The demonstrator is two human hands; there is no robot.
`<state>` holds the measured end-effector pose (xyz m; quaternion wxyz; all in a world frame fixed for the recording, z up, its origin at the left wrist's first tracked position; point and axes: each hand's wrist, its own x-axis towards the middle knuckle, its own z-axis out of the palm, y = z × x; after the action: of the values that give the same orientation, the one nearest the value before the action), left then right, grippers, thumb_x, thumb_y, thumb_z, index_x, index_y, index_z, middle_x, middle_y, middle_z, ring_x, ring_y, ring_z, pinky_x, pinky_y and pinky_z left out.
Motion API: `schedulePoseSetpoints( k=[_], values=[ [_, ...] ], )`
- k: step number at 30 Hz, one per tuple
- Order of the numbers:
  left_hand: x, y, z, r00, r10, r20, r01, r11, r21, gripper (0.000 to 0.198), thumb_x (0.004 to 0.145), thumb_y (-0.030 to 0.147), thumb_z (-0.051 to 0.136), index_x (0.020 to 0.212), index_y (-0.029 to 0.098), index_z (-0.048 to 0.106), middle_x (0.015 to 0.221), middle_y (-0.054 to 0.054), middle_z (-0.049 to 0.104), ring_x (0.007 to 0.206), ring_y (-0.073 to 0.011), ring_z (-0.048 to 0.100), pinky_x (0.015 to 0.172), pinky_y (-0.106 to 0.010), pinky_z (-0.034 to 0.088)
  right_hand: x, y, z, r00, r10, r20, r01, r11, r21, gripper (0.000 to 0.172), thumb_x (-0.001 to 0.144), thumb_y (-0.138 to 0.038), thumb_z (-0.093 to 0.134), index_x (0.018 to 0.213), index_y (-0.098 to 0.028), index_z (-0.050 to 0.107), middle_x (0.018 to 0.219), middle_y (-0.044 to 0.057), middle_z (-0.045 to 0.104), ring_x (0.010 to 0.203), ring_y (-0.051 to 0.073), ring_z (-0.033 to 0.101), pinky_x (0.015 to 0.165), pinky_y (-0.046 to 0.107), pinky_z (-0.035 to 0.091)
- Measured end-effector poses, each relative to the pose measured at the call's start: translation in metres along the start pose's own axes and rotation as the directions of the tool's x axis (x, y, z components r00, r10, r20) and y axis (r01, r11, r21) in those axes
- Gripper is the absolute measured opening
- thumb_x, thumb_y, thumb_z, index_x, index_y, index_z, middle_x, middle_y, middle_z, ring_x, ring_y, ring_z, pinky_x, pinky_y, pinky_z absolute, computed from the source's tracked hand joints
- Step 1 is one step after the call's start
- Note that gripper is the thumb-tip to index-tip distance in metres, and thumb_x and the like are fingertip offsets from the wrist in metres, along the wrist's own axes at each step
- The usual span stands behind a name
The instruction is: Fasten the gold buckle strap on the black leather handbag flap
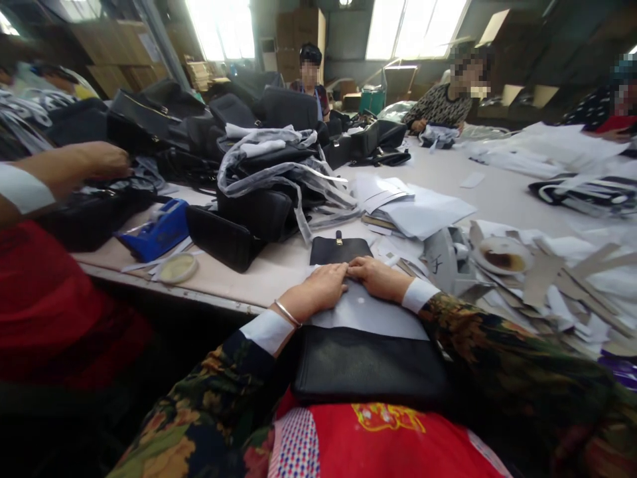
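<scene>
A black bag lies in front of me at the table's edge, with its smooth black body (pixel 371 365) toward my lap. Its flap (pixel 323 251) points away, bearing a small strap with a gold-coloured clasp (pixel 339 240). Over the middle of the bag lies a translucent whitish sheet (pixel 381 313). My left hand (pixel 321 289) has its fingers closed at the sheet's far edge, near the flap. From the right, my right hand (pixel 379 277) pinches the same edge, its fingertips meeting those of the left. The fingertips partly hide the edge.
Black bags and plastic-wrapped straps (pixel 269 159) are heaped ahead. White papers (pixel 418 206), a grey tape dispenser (pixel 442 259) and cardboard scraps (pixel 577 285) lie right. A blue tape dispenser (pixel 159 232) and tape roll (pixel 176 268) lie left, near a co-worker's arm (pixel 70 169).
</scene>
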<state>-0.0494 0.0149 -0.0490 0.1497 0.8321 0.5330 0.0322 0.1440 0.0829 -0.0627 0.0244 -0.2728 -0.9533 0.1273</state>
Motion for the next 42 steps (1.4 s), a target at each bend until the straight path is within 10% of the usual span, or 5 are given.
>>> schedulePoseSetpoints(
  k=[7, 18, 28, 35, 42],
  values=[
    [-0.002, 0.004, 0.006, 0.998, -0.047, 0.032, 0.043, 0.995, 0.091, 0.05, 0.1, 0.036, 0.051, 0.145, 0.013, 0.047, 0.155, -0.018, 0.047, 0.141, -0.0302, 0.046, 0.116, -0.044, 0.037, -0.033, 0.007, -0.019, 0.957, 0.29, -0.01, -0.283, 0.929, -0.239, 0.028, 0.095, -0.015, 0.05, 0.107, -0.019, 0.075, 0.103, 0.013, 0.072, 0.094, 0.028, 0.065, 0.082, 0.037, 0.043],
    [-0.006, 0.005, 0.012, 0.997, -0.059, -0.05, 0.068, 0.977, 0.202, 0.058, 0.099, 0.045, 0.05, 0.149, 0.018, 0.045, 0.153, -0.02, 0.047, 0.141, -0.0379, 0.041, 0.12, -0.066, 0.016, -0.005, 0.004, -0.021, 0.983, 0.181, 0.026, -0.165, 0.94, -0.298, 0.027, 0.098, -0.019, 0.047, 0.093, -0.014, 0.073, 0.098, 0.015, 0.066, 0.096, 0.028, 0.062, 0.079, 0.035, 0.044],
    [-0.001, 0.003, 0.004, 0.998, -0.052, 0.019, 0.047, 0.978, 0.201, 0.058, 0.096, 0.048, 0.05, 0.15, 0.026, 0.047, 0.128, -0.017, 0.059, 0.112, -0.035, 0.058, 0.099, -0.049, 0.046, -0.045, 0.026, -0.01, 0.976, 0.198, 0.089, -0.188, 0.976, -0.109, 0.045, 0.103, -0.029, 0.042, 0.143, -0.019, 0.058, 0.141, 0.011, 0.062, 0.127, 0.029, 0.058, 0.107, 0.042, 0.045],
    [0.006, 0.011, -0.011, 0.996, -0.026, 0.088, 0.004, 0.971, 0.237, 0.054, 0.097, 0.037, 0.045, 0.15, 0.031, 0.046, 0.123, -0.018, 0.059, 0.106, -0.0369, 0.06, 0.087, -0.05, 0.051, -0.06, -0.025, -0.02, 0.924, 0.383, -0.003, -0.374, 0.902, -0.214, 0.059, 0.097, -0.044, 0.057, 0.147, -0.013, 0.052, 0.159, 0.02, 0.041, 0.149, 0.044, 0.029, 0.112, 0.07, 0.03],
    [0.009, 0.013, -0.013, 0.991, -0.029, 0.129, -0.008, 0.961, 0.277, 0.049, 0.094, 0.038, 0.049, 0.141, 0.024, 0.055, 0.118, -0.02, 0.06, 0.102, -0.0376, 0.061, 0.084, -0.05, 0.053, -0.031, -0.053, -0.022, 0.973, 0.23, 0.033, -0.225, 0.969, -0.102, 0.065, 0.097, -0.048, 0.06, 0.144, -0.005, 0.053, 0.151, 0.026, 0.049, 0.141, 0.042, 0.044, 0.114, 0.062, 0.037]
  ],
)
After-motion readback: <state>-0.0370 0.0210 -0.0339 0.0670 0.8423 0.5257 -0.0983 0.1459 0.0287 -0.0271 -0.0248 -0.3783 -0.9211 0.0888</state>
